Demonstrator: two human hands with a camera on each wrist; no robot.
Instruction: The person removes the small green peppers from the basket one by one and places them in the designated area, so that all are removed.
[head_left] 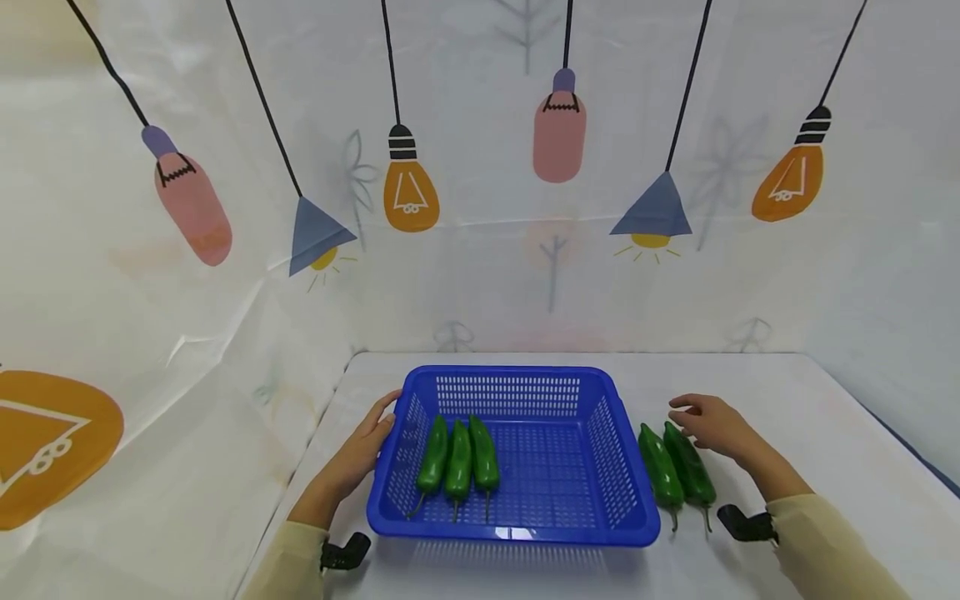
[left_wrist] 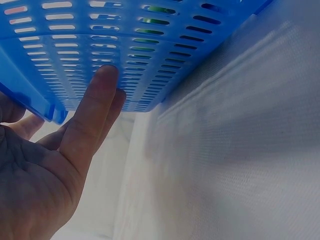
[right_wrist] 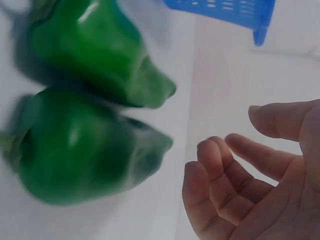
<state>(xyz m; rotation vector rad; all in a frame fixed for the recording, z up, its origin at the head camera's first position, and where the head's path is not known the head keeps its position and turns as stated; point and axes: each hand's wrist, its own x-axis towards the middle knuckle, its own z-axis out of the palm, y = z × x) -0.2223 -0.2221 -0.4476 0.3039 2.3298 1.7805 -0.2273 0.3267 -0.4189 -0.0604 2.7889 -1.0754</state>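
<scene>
A blue plastic basket (head_left: 517, 537) with slotted walls stands on the table, and three long green peppers (head_left: 459, 462) lie side by side in its left half. My left hand (head_left: 358, 454) rests at the basket's left rim. In the left wrist view two straight fingers (left_wrist: 92, 117) lie against the outer slotted wall. Two more green peppers, one nearer the basket (head_left: 660, 468) and one farther right (head_left: 690, 467), lie outside its right wall. Just beyond their tips hovers my right hand (head_left: 716, 425), holding nothing; its loosely bent fingers (right_wrist: 220, 182) are apart from the peppers.
A white cloth covers the table (head_left: 795, 433). Behind and to the left hangs a pale sheet (head_left: 480, 283) printed with lamps and bulbs. Each wrist carries a small black device, one on the left (head_left: 347, 552) and one on the right (head_left: 746, 523).
</scene>
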